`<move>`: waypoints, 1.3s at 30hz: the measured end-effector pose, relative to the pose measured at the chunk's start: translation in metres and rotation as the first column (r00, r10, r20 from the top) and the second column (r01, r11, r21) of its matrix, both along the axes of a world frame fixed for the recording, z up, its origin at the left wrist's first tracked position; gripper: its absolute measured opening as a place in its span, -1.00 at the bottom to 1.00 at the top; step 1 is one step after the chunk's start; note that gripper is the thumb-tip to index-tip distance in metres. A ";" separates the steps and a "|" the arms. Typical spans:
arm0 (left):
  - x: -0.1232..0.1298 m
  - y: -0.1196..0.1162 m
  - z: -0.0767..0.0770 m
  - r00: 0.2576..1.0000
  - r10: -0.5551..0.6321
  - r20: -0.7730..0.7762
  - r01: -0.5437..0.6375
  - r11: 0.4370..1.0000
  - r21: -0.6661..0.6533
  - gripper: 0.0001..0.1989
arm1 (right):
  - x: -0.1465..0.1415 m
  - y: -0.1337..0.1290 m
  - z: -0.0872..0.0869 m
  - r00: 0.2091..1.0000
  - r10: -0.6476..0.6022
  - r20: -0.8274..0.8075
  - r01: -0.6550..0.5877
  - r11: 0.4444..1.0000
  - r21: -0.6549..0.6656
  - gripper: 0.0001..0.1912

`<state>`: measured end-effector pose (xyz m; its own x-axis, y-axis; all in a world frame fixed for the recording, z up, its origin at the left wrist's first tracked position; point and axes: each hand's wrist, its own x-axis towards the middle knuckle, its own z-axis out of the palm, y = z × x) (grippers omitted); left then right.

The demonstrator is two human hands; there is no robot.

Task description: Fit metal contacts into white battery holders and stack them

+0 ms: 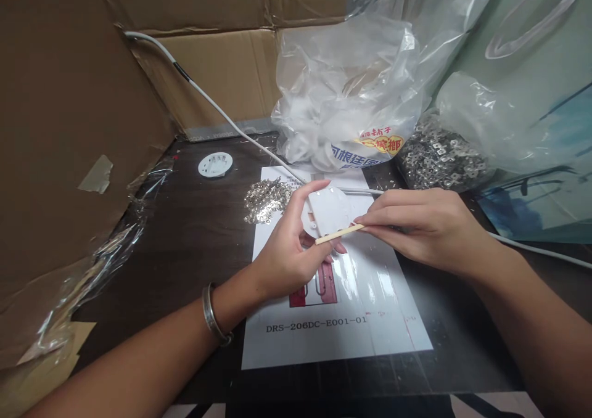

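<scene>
Left hand is holding the white part over the sheet, mid-scene; its fingers are curling round the edges, thumb on the near side. Part is looking plastic, matte, smooth and plain on its broad face, with small slots along the far edge and a little round boss showing at left. Right hand is pinching a stick, thumb and fingers closed on its right end; stick is running pale, slim and straight along the part's near edge, contact unclear. Metal pieces are lying left of the part; a round part is sitting far left on the bench.
</scene>
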<state>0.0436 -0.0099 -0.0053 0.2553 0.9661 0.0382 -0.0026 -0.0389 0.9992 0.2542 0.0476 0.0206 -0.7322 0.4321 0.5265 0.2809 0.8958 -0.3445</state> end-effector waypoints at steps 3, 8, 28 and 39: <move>-0.001 0.001 -0.003 1.000 0.001 -0.019 0.000 0.999 0.048 -0.39 | 0.000 -0.001 0.000 1.000 -0.010 -0.005 0.010 1.000 0.016 -0.91; -0.002 0.003 -0.008 0.996 0.023 -0.091 -0.004 0.979 0.204 -0.36 | -0.003 0.000 0.000 1.000 -0.016 -0.006 0.017 0.999 0.033 -0.90; -0.009 0.009 -0.008 0.857 0.371 -0.357 0.005 0.687 0.727 -0.33 | -0.002 0.000 -0.001 0.999 0.017 -0.028 -0.017 1.000 -0.001 -0.91; -0.011 0.012 -0.008 0.849 0.408 -0.337 0.098 0.503 0.858 -0.35 | -0.002 0.002 0.000 0.998 0.057 -0.029 -0.059 0.997 -0.049 -0.92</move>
